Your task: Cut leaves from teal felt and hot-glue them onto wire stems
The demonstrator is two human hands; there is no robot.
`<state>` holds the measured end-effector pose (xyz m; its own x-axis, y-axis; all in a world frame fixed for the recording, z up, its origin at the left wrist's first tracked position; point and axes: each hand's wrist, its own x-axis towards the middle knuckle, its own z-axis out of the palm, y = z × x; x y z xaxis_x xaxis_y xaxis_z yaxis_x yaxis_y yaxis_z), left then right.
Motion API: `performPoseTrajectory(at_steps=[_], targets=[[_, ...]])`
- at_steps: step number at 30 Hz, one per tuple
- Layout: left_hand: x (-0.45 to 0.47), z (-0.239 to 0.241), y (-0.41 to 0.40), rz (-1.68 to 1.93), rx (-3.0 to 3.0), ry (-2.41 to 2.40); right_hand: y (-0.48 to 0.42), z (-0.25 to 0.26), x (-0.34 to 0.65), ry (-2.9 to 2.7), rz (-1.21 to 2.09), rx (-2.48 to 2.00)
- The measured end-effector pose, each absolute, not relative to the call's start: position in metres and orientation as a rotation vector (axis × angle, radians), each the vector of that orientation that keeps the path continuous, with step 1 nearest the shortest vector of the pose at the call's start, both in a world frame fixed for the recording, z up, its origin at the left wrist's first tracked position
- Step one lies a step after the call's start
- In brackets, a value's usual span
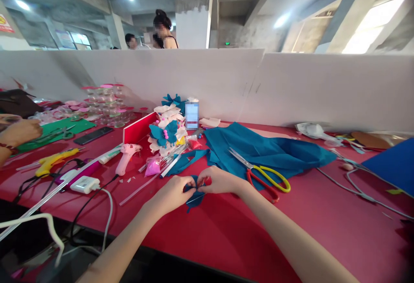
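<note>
My left hand (174, 193) and my right hand (217, 181) meet over the red table (226, 231), both pinched on a small blue felt piece (195, 197). A thin wire or needle crosses the felt. Something small and red shows at my right fingertips. Just right of my right hand lie scissors (263, 175) with yellow and red handles, resting on a large sheet of blue felt (265, 149).
Behind my hands stand blue and cream felt flowers (166, 132), a pink glue gun (127, 156), a yellow glue gun (53, 160), a phone (93, 135) and a power adapter (84, 184) with cables. Another person's hand (19, 132) works at far left. A white partition (291, 89) backs the table.
</note>
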<state>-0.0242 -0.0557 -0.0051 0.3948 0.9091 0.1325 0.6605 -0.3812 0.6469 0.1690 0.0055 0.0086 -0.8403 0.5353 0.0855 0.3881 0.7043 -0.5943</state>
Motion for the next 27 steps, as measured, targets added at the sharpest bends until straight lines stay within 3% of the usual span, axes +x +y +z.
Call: performPoseTrajectory(at_steps=[12,17,23,27], targets=[[-0.024,-0.01,-0.057,0.684,2.139,1.363,0.01,-0.001,0.162,-2.689,0.827,-0.675],[-0.036,-0.016,-0.069,0.924,2.142,1.487,0.009,-0.002,0.163,-2.666,0.832,-0.721],[-0.093,-0.019,-0.089,1.081,2.114,2.059,0.01,-0.005,0.165,-2.631,0.878,-0.745],[-0.138,-0.021,-0.08,0.795,2.045,2.646,0.011,-0.008,0.166,-2.618,0.891,-0.728]])
